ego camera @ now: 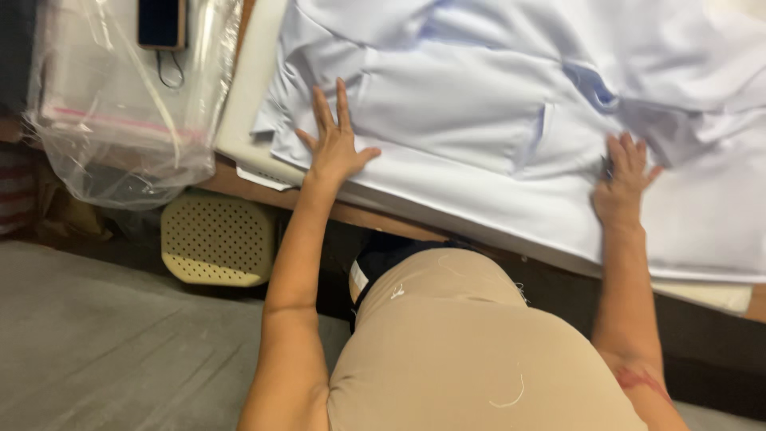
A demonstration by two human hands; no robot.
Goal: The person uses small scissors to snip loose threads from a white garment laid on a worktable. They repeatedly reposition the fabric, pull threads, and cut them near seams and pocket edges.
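**Two flat palms pressing a white garment onto the padded board**

Nearest the camera, the person's beige top (471, 351) is filling the lower frame, with both bare forearms reaching forward from it. The left hand (335, 144) is lying flat on the white garment (479, 104), fingers spread wide, gripping nothing, just pressing down near the garment's near-left corner. The right hand (624, 179) is resting on the same cloth near its near edge, well apart from the left; its fingers are lying loosely forward, and I cannot tell whether something small and dark is tucked under them.

The garment itself is spreading across the padded board (247, 104), covering most of it, its hem running along the board's near edge. It is looking light, thin and limp, creasing and folding over itself at the far right, so it is likely to slide and bunch rather than hold a shape. Best handled, I'd judge, by pinching at the hem or a seam, or smoothing with open palms as now.

Left of the board, a perforated cream panel (217, 239) is leaning below, a clear plastic bag (120, 120) is slumping beyond that, and farther off a dark phone (162, 22) is lying on top of it.
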